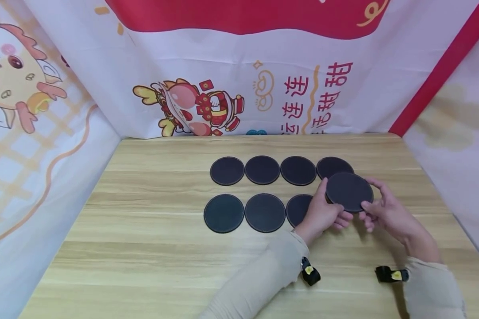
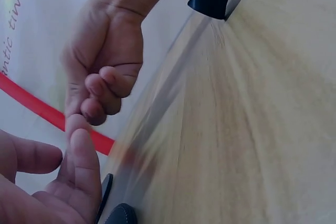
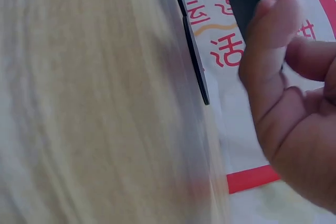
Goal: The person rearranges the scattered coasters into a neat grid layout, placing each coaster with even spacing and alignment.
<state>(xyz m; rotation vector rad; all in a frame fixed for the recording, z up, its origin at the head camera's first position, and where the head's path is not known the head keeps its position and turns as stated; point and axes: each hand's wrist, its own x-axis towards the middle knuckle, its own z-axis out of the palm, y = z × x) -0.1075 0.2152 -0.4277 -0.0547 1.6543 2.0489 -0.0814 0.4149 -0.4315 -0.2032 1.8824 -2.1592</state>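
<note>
A round black coaster (image 1: 349,192) with a stitched-looking edge is held above the table between both hands. My left hand (image 1: 323,213) pinches its left side, thumb on the near edge. At the right side, my right hand (image 1: 392,217) grips it with the thumb in front and a finger along the far edge. The held coaster overlaps the rightmost coaster (image 1: 334,166) of the back row in the head view. Beside the left hand lies a front-row coaster (image 1: 297,210), partly hidden by that hand. From the right wrist, the held coaster (image 3: 242,9) appears edge-on between the fingers.
Several black coasters, such as one (image 1: 262,169), form a back row, edges close together. Two more front-row coasters, one at left (image 1: 224,213) and one in the middle (image 1: 265,212), lie nearer. Printed cloth (image 1: 239,57) hangs behind the wooden table (image 1: 144,248) and along both sides.
</note>
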